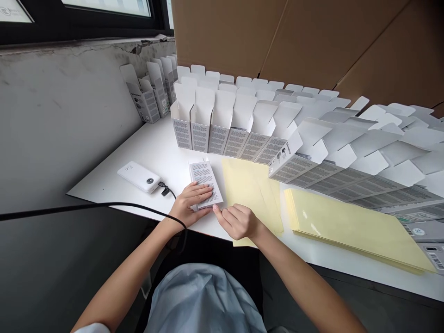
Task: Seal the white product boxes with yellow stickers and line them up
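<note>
Left hand (pixel 190 201): flat on the carton, fingers spread over its glossy printed face, thumb side low by the near edge.
Right hand (pixel 237 221): palm down on the yellow sheets, fingers lightly curled, the foremost fingertip (pixel 215 208) at or just beside the carton's near corner.
Hands: apart but close together, neither clamped on anything that the view shows.
Flattened carton (pixel 205 184): thin white paperboard, a slim rectangle covered in fine grey text, lying on the table under the left hand and between both hands.
Yellow sheets (pixel 248 194): smooth, thin, pale, overlapping at angles just right of the carton.
Yellow stack (pixel 350 229): long, flat and neatly layered, with a faint sheen, further right.
Open cartons (pixel 222 122): crisp white boxes in overlapping rows, with upright square flaps and printed grey panels, curving across the back of the table.
Power bank (pixel 138 176): rounded white slab with a dark circular button, left of the carton, a black plug at its end.
Black cable (pixel 86 206): thin cord draped across the left wrist.
White table (pixel 104 187): smooth, hard, with a sharp corner.
Brown cardboard (pixel 225 27): plain corrugated sheets standing behind the rows.
</note>
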`<state>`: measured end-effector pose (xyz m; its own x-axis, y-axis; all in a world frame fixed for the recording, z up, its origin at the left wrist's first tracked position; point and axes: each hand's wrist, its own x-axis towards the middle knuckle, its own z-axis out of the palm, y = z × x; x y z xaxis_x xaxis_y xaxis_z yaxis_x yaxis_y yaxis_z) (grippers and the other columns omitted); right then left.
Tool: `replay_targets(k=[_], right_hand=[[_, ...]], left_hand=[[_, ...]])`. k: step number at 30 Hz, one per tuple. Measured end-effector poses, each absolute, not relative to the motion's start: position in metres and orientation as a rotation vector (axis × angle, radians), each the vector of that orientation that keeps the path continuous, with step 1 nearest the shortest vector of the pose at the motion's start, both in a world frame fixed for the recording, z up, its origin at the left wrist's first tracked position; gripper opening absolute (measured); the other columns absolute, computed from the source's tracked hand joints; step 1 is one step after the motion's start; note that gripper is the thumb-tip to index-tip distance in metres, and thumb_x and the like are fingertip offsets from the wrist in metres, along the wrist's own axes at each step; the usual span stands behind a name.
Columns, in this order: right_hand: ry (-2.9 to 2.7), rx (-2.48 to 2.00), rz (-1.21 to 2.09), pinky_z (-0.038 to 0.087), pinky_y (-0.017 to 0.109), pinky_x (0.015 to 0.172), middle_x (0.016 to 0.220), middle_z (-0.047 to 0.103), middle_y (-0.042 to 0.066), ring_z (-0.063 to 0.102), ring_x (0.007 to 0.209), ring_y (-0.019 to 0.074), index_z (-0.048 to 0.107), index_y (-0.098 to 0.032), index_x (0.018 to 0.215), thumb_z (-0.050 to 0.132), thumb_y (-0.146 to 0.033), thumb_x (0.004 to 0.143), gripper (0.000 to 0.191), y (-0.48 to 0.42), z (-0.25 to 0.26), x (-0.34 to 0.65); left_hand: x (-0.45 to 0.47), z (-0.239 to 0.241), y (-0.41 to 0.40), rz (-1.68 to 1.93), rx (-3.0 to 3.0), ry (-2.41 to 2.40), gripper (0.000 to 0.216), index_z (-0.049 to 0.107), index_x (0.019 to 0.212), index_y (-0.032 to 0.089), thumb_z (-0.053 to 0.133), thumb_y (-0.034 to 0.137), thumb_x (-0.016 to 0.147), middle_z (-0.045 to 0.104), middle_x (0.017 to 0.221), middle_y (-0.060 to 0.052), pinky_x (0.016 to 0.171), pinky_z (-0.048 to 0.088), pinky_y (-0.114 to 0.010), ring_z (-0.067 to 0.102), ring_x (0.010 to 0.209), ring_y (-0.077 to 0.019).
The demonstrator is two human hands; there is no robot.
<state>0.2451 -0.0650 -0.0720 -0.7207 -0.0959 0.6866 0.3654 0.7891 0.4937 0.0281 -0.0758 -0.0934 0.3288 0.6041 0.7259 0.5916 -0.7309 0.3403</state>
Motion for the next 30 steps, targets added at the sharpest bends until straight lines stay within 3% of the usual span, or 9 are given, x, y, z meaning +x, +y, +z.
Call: replay_targets(k=[6,11,15,21,30], right_hand=[[-2.258,-0.171,-0.847,0.031,0.027,0.044,0.060,0.054,0.000,0.043,0.054,0.0098,0.073,-0.011,0.086,0.069,-0.009,0.084,0.005,-0.061,-0.071,0.244],[-2.295,-0.144,-0.819,0.032,0.027,0.042,0.059,0.056,0.001,0.045,0.052,0.0097,0.071,-0.009,0.082,0.073,-0.010,0.081,0.002,-0.062,-0.069,0.248],[-2.215,-0.347,-0.490,0.041,0.027,0.047,0.066,0.062,0.003,0.052,0.058,0.0114,0.069,-0.010,0.092,0.070,-0.010,0.083,0.009,-0.066,-0.068,0.248],[-2.050,-0.546,0.199,0.057,0.029,0.066,0.099,0.070,0.010,0.063,0.076,0.0139,0.071,-0.017,0.098,0.066,-0.016,0.089,0.011,-0.058,-0.072,0.236],[-2.025,-0.530,0.225,0.057,0.027,0.062,0.093,0.069,0.010,0.065,0.073,0.0142,0.069,-0.017,0.086,0.071,-0.023,0.084,0.006,-0.052,-0.080,0.227]], left_hand=[[0.028,-0.094,-0.075,1.404,2.565,1.154,0.039,0.070,0.114,0.017,0.073,0.034,0.079,0.064,0.120,-0.006,0.120,0.043,-0.030,0.061,0.121,-0.0109],[0.028,-0.094,-0.075,1.435,2.555,1.133,0.041,0.070,0.113,0.016,0.076,0.033,0.076,0.065,0.120,-0.006,0.120,0.041,-0.028,0.061,0.122,-0.0100],[0.030,-0.093,-0.075,1.440,2.567,1.136,0.041,0.070,0.112,0.015,0.075,0.034,0.077,0.065,0.120,-0.005,0.120,0.041,-0.027,0.061,0.121,-0.0099],[0.028,-0.093,-0.076,1.378,2.553,1.166,0.042,0.069,0.117,0.018,0.073,0.036,0.079,0.064,0.121,-0.006,0.120,0.042,-0.030,0.061,0.121,-0.0111],[0.027,-0.097,-0.077,1.349,2.526,1.185,0.042,0.068,0.120,0.020,0.071,0.035,0.081,0.063,0.122,-0.006,0.122,0.041,-0.032,0.061,0.122,-0.0115]])
